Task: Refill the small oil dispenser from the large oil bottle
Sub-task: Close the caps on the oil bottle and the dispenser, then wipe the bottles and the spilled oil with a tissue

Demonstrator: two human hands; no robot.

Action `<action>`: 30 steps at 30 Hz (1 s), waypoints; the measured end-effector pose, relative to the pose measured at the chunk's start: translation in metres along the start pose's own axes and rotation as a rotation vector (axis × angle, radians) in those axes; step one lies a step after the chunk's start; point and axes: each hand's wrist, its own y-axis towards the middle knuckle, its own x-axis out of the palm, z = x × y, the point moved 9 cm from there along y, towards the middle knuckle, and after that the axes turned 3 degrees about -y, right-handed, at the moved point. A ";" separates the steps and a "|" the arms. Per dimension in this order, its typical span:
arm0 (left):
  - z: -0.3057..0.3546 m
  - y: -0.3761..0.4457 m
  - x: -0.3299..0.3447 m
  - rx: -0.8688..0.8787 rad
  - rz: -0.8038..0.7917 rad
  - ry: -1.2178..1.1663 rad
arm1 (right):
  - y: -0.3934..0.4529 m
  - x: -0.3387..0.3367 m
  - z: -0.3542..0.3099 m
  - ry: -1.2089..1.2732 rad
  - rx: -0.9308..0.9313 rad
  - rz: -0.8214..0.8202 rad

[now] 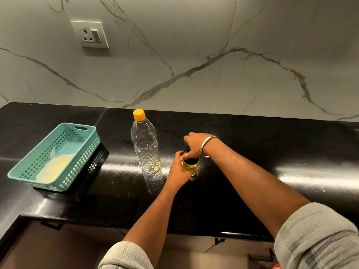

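- Two hands meet on the small oil dispenser (190,167): the left hand (179,171) wraps its yellow glass body, and the right hand (195,145) pinches the black cap from above.
- Its long axis stands upright on the tabletop (252,152).
- Just left of the grip stands the large oil bottle (145,146), capped, nearly empty, nearer the left hand.

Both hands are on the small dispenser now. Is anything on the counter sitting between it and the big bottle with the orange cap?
Nothing visible does. The large oil bottle stands upright, capped, just left of the small oil dispenser, with only bare black counter between them. The left hand holds the dispenser's body; the right hand grips its top. The teal basket sits far left.
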 end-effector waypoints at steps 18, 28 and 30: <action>0.001 0.000 0.001 -0.020 -0.016 0.012 | -0.002 0.011 -0.012 0.042 -0.127 -0.009; 0.000 -0.012 -0.006 0.036 -0.014 0.024 | -0.009 0.025 -0.012 0.088 -0.115 0.072; -0.003 -0.014 -0.013 0.045 0.001 0.075 | -0.013 0.020 -0.014 0.060 -0.114 0.122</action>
